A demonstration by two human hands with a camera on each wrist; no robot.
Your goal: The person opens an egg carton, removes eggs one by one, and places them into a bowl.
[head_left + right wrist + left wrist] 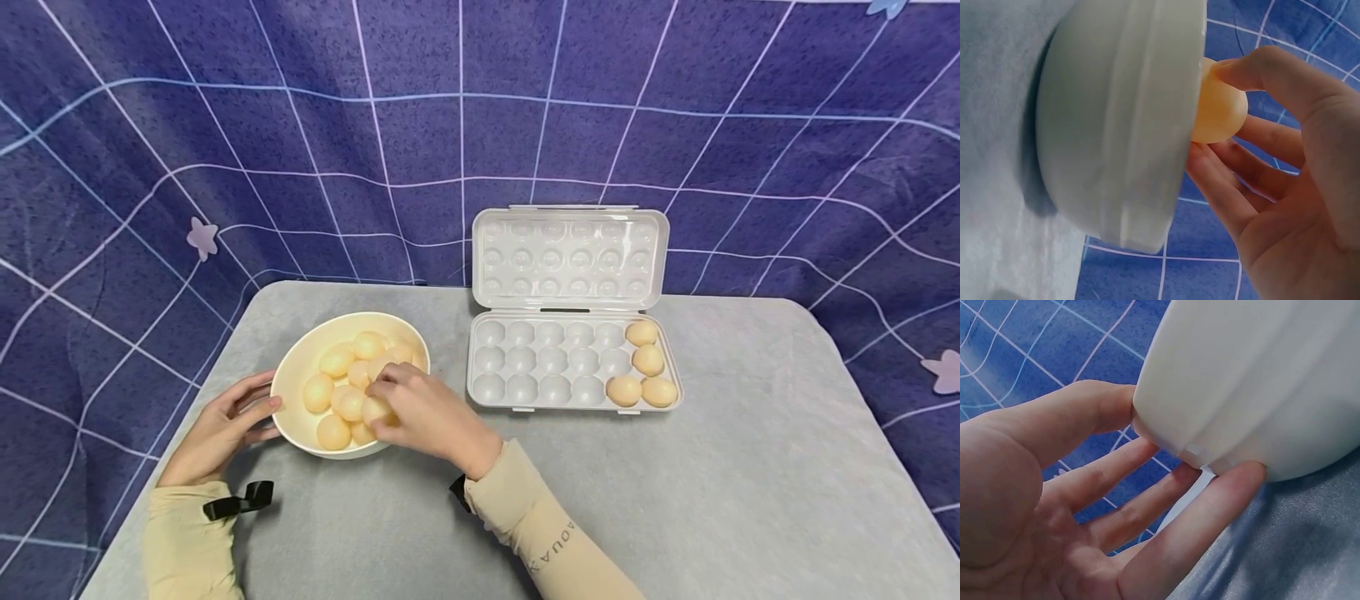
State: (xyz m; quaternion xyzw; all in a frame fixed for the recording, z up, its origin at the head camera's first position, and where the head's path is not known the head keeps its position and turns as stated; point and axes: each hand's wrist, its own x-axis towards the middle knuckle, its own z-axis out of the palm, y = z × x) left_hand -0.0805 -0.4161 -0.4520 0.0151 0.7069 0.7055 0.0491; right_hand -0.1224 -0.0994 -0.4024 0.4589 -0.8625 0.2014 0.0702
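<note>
A cream-white bowl (pixel 292 367) of several pale eggs (pixel 337 360) stands on the left of the table. My left hand (pixel 227 425) touches its left side, thumb at the rim; the left wrist view shows the fingers (pixel 1229 494) spread, fairly straight, along the outer wall. Over the bowl's right part, my right hand (pixel 427 412) pinches an egg (pixel 1225 106) between thumb and fingers, right at the rim in the right wrist view. To the right, an egg carton (pixel 555 405) lies with its lid raised. Several brown eggs (pixel 648 360) fill its right column and the neighbouring front cup.
The carton's clear lid (pixel 570 292) stands up at the back edge of the grey table (pixel 735 483). A dark blue gridded cloth (pixel 420 142) hangs behind and around the table. Black straps (pixel 238 502) are worn at the wrists over beige sleeves.
</note>
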